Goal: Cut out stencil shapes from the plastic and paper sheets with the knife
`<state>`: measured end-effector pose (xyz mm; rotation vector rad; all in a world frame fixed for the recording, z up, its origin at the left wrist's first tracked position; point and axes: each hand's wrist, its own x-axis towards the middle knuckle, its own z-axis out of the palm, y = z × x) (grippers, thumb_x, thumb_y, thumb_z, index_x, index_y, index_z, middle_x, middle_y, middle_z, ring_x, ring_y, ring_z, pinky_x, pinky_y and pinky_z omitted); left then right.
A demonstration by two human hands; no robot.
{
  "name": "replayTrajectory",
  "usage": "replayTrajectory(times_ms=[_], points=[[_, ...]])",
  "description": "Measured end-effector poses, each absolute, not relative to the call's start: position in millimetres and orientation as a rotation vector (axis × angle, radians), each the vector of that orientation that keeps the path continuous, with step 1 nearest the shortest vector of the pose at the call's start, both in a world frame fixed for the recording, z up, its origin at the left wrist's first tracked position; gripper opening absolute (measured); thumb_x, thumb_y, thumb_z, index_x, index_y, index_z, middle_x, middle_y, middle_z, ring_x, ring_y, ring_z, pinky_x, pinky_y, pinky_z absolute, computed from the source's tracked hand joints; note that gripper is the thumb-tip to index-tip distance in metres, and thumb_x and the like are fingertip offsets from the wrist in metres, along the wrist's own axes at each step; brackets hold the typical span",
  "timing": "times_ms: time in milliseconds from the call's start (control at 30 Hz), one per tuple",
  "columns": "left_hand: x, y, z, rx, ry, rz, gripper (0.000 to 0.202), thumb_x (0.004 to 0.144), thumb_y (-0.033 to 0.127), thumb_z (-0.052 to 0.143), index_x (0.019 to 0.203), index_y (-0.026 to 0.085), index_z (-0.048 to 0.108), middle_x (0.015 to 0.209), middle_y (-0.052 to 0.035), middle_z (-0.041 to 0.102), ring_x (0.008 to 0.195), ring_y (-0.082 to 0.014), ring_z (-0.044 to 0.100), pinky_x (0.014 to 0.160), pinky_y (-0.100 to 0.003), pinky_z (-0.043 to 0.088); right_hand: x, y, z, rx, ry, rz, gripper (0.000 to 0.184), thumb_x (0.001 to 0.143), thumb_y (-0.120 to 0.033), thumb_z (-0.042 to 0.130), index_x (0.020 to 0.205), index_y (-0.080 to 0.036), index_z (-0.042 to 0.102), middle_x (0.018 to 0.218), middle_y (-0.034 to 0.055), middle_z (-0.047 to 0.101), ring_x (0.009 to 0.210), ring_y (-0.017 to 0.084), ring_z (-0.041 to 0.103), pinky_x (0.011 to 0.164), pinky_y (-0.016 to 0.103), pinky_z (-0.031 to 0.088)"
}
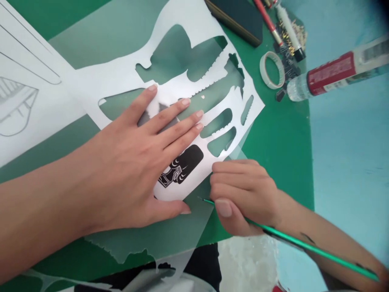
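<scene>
My left hand (130,162) lies flat with spread fingers on a white sheet (170,77) full of cut-out openings. A black printed design (190,164) shows beside its fingers; part of the sheet is hidden beneath the palm. My right hand (243,194) is closed around a thin green paintbrush (306,245), whose fine dark tip points toward my left thumb. The tip is just off the sheet's near edge, over a translucent plastic sheet (127,221) that lies underneath. I cannot tell whether it touches the plastic.
On the green table (282,162), a tape roll (272,69) sits by a clear bottle with a red label (331,73). A dark block (237,18), a red pencil (268,20) and a white marker (290,30) lie at the back. Paper with line drawings (30,81) extends left.
</scene>
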<state>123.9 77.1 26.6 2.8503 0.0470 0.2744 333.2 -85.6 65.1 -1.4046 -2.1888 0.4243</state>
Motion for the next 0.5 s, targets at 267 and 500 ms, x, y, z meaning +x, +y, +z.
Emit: replayTrajectory(times_ms=[267,500], points=[[124,76,28,2.824,0.084,0.263,0.117,0.108,0.094,0.045,0.188,0.009,0.032,0.196,-0.0157,0.031,0.185,-0.0455,0.027,0.156,-0.07,0.006,349,-61,43,-1.195,-2.308,0.352,0.042,0.113,-0.013,0.053,0.074,-0.026,0.047,0.062,-0.006,0.05,0.058,0.016,0.039,0.057,0.038,0.035],[125,75,30,2.832,0.083,0.259,0.107,0.113,0.083,0.042,0.189,0.01,0.028,0.196,-0.0153,0.032,0.183,-0.0486,0.031,0.154,-0.074,0.009,347,-66,48,-1.233,-2.369,0.37,0.043,0.116,-0.016,0.051,0.074,-0.027,0.053,0.063,-0.005,0.052,0.06,0.018,0.037,0.057,0.039,0.038]])
